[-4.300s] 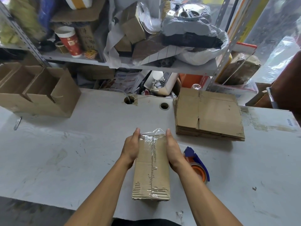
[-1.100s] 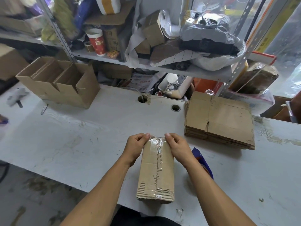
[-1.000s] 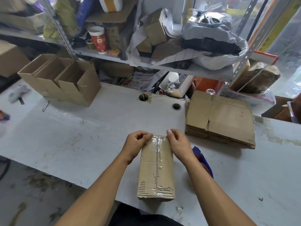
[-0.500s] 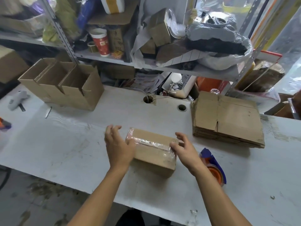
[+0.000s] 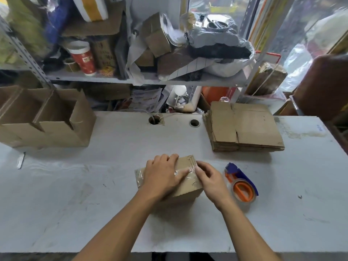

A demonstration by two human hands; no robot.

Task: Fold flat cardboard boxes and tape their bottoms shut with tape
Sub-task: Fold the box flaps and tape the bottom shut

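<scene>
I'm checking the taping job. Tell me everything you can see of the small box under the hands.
The small box is plain brown corrugated cardboard, folded up and lying on the white table with its taped side up. Clear glossy tape runs across that face and wraps down its left end. The left hand lies flat on it, pressing; the right hand presses the tape with its fingertips at the right end. The tape dispenser sits just right of it, apart.

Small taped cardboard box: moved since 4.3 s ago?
Yes. The small taped cardboard box has turned from pointing away from the person to lying crosswise, judged against the stack of flat cardboard.
</scene>
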